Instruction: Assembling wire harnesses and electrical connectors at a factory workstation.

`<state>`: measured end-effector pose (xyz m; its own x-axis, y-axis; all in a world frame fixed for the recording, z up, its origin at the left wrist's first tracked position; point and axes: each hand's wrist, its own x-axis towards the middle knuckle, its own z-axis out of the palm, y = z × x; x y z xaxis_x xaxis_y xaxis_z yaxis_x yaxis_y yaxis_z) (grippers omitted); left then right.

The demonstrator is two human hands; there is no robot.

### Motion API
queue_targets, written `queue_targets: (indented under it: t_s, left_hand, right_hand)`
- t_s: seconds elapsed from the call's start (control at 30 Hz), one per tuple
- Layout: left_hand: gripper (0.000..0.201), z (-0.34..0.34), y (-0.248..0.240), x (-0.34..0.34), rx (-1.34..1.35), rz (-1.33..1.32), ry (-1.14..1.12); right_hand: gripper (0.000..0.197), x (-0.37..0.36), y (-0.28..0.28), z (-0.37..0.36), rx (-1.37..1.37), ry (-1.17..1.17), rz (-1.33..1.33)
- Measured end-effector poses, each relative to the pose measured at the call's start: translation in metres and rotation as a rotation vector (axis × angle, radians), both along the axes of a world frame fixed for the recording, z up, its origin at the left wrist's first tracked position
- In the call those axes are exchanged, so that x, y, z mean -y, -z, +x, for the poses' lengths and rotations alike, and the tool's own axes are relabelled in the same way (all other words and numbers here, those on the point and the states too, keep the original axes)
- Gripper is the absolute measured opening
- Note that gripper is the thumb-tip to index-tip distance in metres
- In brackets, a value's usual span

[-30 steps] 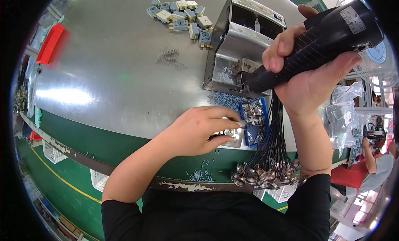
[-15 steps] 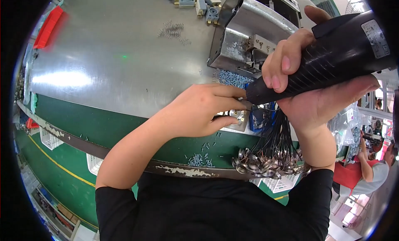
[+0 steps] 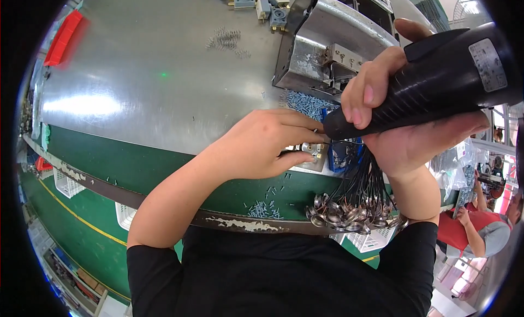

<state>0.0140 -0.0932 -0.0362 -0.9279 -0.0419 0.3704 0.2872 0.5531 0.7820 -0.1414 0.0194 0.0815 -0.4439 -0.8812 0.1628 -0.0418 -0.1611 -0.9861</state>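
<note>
My right hand (image 3: 376, 87) is wrapped around a thick black electric screwdriver (image 3: 431, 79), held slanting with its narrow end down to the left. That end meets the fingertips of my left hand (image 3: 273, 142), and its very tip is hidden. My left thumb and fingers bend around a small metal part with a round centre (image 3: 311, 148) on the metal plate; what the fingertips pinch is covered. Just right of it stands a blue holder (image 3: 338, 157), partly under the screwdriver. A bundle of black wires (image 3: 368, 178) runs down from there to several round metal pieces (image 3: 349, 214) at the bench edge.
Blue screws (image 3: 305, 104) lie in a heap behind my hands, with more screws (image 3: 263, 210) on the green mat. Springs (image 3: 224, 39), grey-white switch-like parts (image 3: 266, 8) and a metal fixture (image 3: 333, 38) are farther back. At far right, a person in red (image 3: 469, 232) works.
The wide rear end of the screwdriver has dipped slightly, and my right hand has shifted a little with it. My left hand stays nearly where it was. The person at far right has moved their arms.
</note>
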Motion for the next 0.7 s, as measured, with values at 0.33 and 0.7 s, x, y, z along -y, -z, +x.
queue_targets:
  t_s: [0.33,0.7]
  left_hand:
    - [0.033,0.001,0.000,-0.001,0.028,0.008,-0.012]
    - [0.032,-0.001,0.000,-0.001,-0.027,0.042,-0.020]
  right_hand:
    - [0.137,-0.001,0.002,-0.003,0.143,-0.117,-0.251]
    - [0.136,-0.003,-0.009,-0.009,-0.007,-0.240,-0.223]
